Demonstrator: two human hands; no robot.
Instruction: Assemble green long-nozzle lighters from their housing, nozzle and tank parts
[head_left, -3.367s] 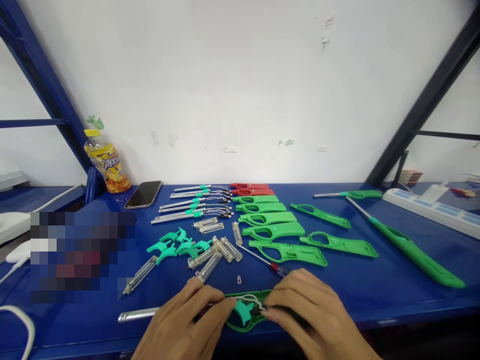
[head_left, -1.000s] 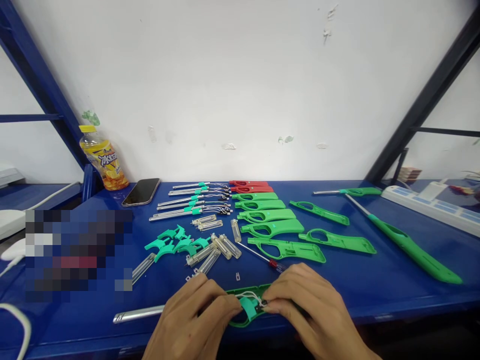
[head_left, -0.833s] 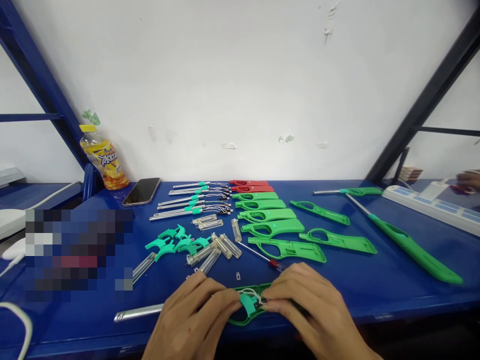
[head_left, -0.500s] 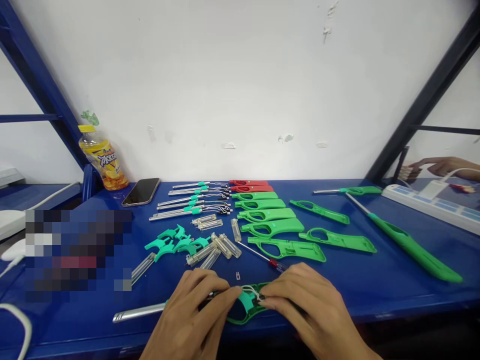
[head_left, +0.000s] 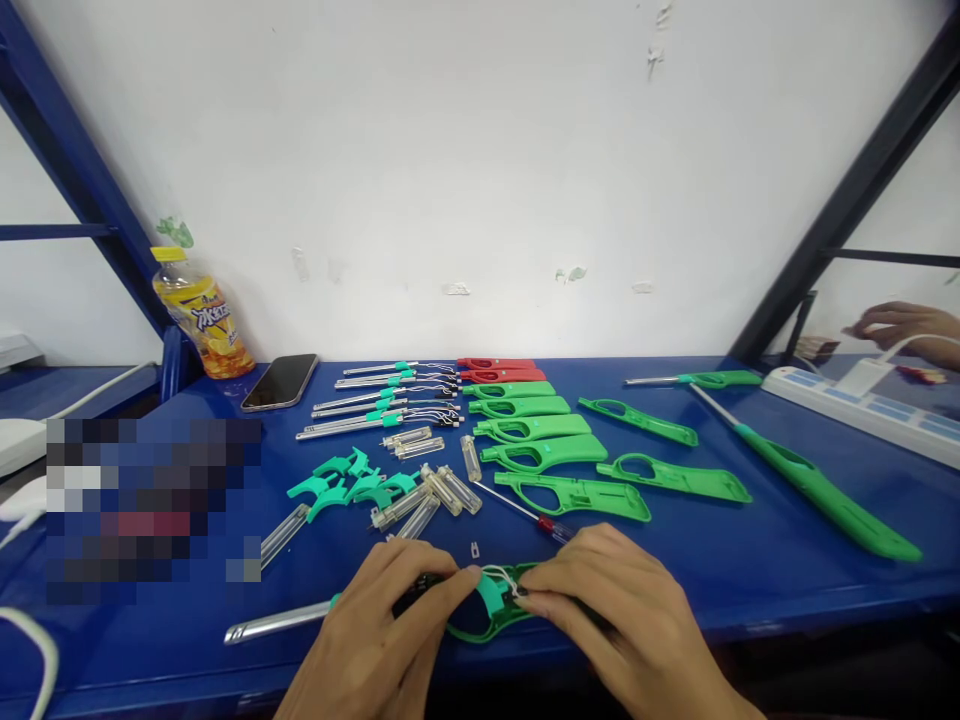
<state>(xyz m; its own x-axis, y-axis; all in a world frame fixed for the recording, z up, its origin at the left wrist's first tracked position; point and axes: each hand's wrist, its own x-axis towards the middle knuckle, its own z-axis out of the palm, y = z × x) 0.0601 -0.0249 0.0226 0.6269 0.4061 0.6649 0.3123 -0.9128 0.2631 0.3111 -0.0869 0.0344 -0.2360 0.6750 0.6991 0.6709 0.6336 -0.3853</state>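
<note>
A partly assembled gas lighter lies across the near table edge, its green handle half (head_left: 480, 632) open side up. My left hand (head_left: 382, 625) is closed around the end where the metal tube (head_left: 277, 624) joins, and its thumb and forefinger meet near a white wire (head_left: 497, 572). Inside the handle sits a teal trigger (head_left: 493, 596). My right hand (head_left: 626, 620) grips the handle's other end, its thumb and forefinger at a small black part (head_left: 521, 591) beside the wire. The palms hide much of the lighter.
Beyond the hands lie a tiny clip (head_left: 475, 550), a red-handled screwdriver (head_left: 553, 528), clear fuel tanks (head_left: 457, 490), teal triggers (head_left: 330, 490), wired tubes (head_left: 349, 425) and green handle halves (head_left: 577, 495). Finished lighters (head_left: 825, 490) and a power strip (head_left: 862, 410) are right; a phone (head_left: 282, 382) and bottle (head_left: 202, 315), left.
My hands and the lighter hold nearly the same pose, with slight finger shifts at the wire. The view has moved slightly. Another person's hand at the far right has shifted.
</note>
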